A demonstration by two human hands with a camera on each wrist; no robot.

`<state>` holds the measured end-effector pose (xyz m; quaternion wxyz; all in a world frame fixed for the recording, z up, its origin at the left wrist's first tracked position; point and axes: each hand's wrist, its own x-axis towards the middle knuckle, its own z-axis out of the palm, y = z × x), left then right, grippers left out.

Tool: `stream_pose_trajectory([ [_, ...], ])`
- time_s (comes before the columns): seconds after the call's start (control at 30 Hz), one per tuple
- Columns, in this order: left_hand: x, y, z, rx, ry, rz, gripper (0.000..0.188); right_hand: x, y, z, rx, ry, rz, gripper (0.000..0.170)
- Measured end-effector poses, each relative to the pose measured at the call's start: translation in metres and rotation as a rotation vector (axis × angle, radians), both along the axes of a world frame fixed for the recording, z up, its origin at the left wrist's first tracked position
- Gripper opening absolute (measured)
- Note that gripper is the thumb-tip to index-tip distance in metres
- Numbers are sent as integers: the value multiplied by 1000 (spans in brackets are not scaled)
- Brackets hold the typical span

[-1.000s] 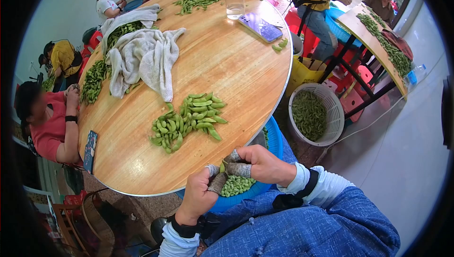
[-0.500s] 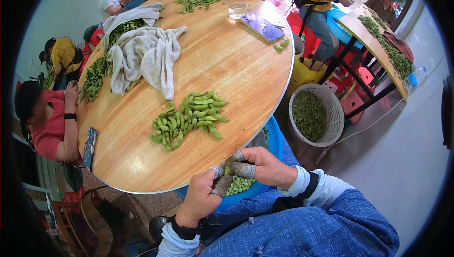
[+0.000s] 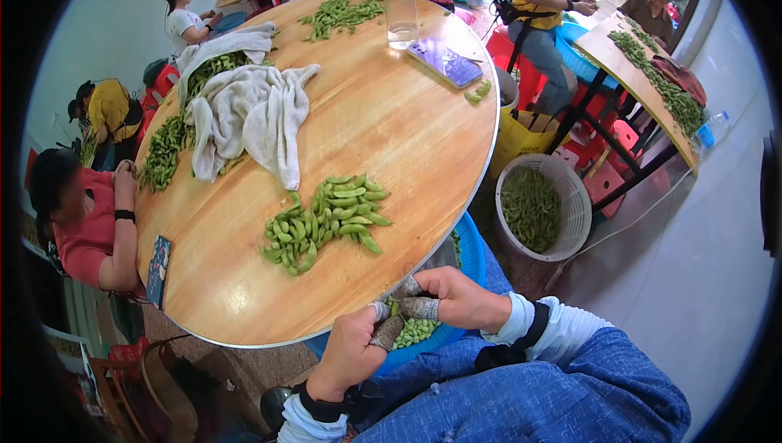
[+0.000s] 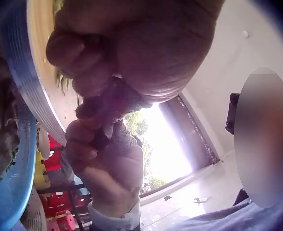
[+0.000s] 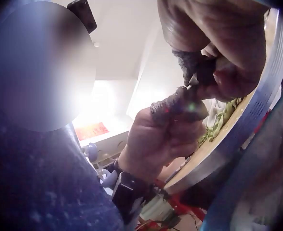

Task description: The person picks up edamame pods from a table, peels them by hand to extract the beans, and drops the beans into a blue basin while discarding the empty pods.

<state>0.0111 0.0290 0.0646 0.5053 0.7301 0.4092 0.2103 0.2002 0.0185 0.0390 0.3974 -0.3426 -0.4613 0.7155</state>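
Note:
My left hand (image 3: 352, 347) and right hand (image 3: 466, 299) meet over a blue basin (image 3: 473, 257) at the near table edge. Grey knitted covers wrap the thumb and a finger of each. Both pinch a green edamame pod (image 3: 394, 309), mostly hidden by the fingertips. Below them, shelled green beans (image 3: 417, 331) lie in the basin. In the left wrist view the left hand (image 4: 136, 48) and right hand (image 4: 110, 163) are dark, fingertips together. The right wrist view has the right hand (image 5: 223, 38) above the left hand (image 5: 163, 137).
A pile of pods (image 3: 330, 219) lies on the round wooden table (image 3: 391, 141), with a white towel (image 3: 252, 109) over more pods behind. A bottle (image 3: 400, 11) and purple phone (image 3: 444, 63) stand far right. Right of the table is a white basket (image 3: 577, 207) of pods. Several people sit around.
The pod between my fingertips shows less than a second ago. Both hands stay together over the basin. The head view has tipped slightly, so the table sits lower in it.

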Motion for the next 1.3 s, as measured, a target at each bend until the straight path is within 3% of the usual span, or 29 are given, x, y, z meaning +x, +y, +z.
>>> stream_pose_trajectory([
  [0.1,-1,1,-13,29,-53,9,13,-1,1,-3,-2,20,-2,9],
  [0.2,3,-3,-1,16,88,47,15,-2,3,-4,31,-32,-41,9],
  [0.3,11,-9,8,376,318,83,17,-4,4,0,86,-54,-122,10],
  [0.4,10,-5,3,648,388,75,19,-3,6,7,25,29,-45,12],
  [0.6,13,-6,-23,247,-255,245,16,-7,9,-1,39,165,-22,17],
  [0.7,9,-10,-24,-346,-508,377,15,-10,12,-12,117,209,-7,19],
  [0.8,6,-11,-26,-739,-799,469,20,-11,14,-22,198,221,24,21],
  [0.9,0,-7,-29,-620,-615,373,21,-12,14,-16,161,190,33,22],
  [0.93,4,-5,-28,-250,-424,289,22,-11,13,-12,169,121,17,21],
  [1.07,-4,-2,-30,-166,-294,188,12,-3,13,11,297,-174,11,15],
  [1.17,-9,-2,-26,-273,-355,141,15,-1,14,11,437,-204,47,13],
  [1.3,-5,-10,-24,-426,-363,238,15,-8,8,9,502,-392,16,11],
])
